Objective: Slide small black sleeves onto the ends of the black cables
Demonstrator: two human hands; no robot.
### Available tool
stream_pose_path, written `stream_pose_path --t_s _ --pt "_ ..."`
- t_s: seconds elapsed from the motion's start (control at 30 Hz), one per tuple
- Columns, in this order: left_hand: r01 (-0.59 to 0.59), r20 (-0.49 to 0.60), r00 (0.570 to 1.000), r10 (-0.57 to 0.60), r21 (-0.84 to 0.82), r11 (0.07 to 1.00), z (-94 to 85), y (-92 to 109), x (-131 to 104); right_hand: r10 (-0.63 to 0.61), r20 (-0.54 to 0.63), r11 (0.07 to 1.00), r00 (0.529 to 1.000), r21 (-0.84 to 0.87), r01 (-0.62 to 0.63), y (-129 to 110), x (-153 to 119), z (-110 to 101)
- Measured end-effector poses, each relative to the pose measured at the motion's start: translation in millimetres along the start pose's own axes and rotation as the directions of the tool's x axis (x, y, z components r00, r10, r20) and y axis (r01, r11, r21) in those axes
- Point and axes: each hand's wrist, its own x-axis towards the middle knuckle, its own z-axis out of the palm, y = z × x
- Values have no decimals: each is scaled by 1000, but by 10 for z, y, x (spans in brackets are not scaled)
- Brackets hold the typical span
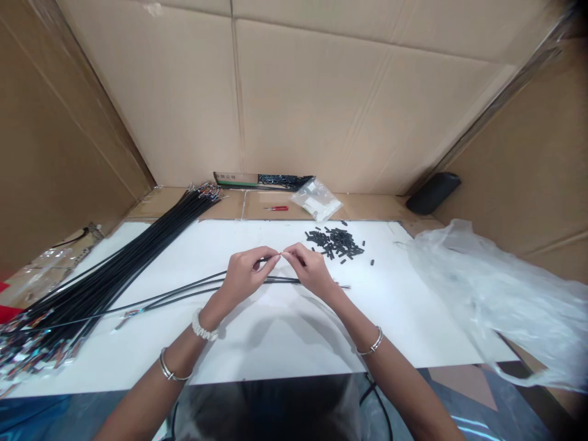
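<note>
The person's left hand pinches, between thumb and forefinger, a thin round black cable, which trails off leftward. The right hand meets it with thumb and forefinger brought narrowly together at the cable's end; what exactly lies between those fingertips is too small to tell. This meeting point is just left of the heap of short black cylindrical pieces, slightly nearer the person.

The step in hand looks like fine fingertip work on the cable's end. The next move seems to call for a steady left pinch close to the tip, while the right fingertips work with little force.

More loose black cables lie nearer the person than the heap, passing beneath the hands. A long thick bundle of black cables with multicoloured wire ends lies well to the heap's left. A small red-handled tool lies beyond the heap, to its left.
</note>
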Motion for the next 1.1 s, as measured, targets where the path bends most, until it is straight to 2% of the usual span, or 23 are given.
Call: stream_pose_path --t_s 0.13,0.23,0.33,0.43,0.6,0.7,0.87,0.97,1.1 --pt "-27 14 1000 26 41 999 -13 -14 1 155 68 960 986 226 -166 -56 32 -22" --pt "-49 24 999 47 84 995 -22 -29 4 242 178 847 954 441 -297 -67 62 -46" --pt "-67 28 998 64 99 993 -24 -32 8 253 267 749 930 554 -363 -54 85 -56" --pt "-98 65 994 90 133 986 -23 -35 6 251 342 720 906 559 -411 -44 94 -54" --pt "-157 137 982 130 213 964 -21 -68 1 263 404 725 876 516 -456 -62 85 -73" --pt "-192 159 975 157 231 954 -10 -84 2 218 401 775 890 483 -408 -59 81 -91" --pt "-200 79 980 184 314 928 53 -96 -19 186 291 887 939 362 -288 -42 89 -78" --pt "-208 44 977 208 396 894 88 -112 -38 170 270 902 948 345 -260 -55 92 -67" --pt "-249 59 967 249 440 863 85 -139 -41 176 312 878 934 379 -292 -68 88 -58"
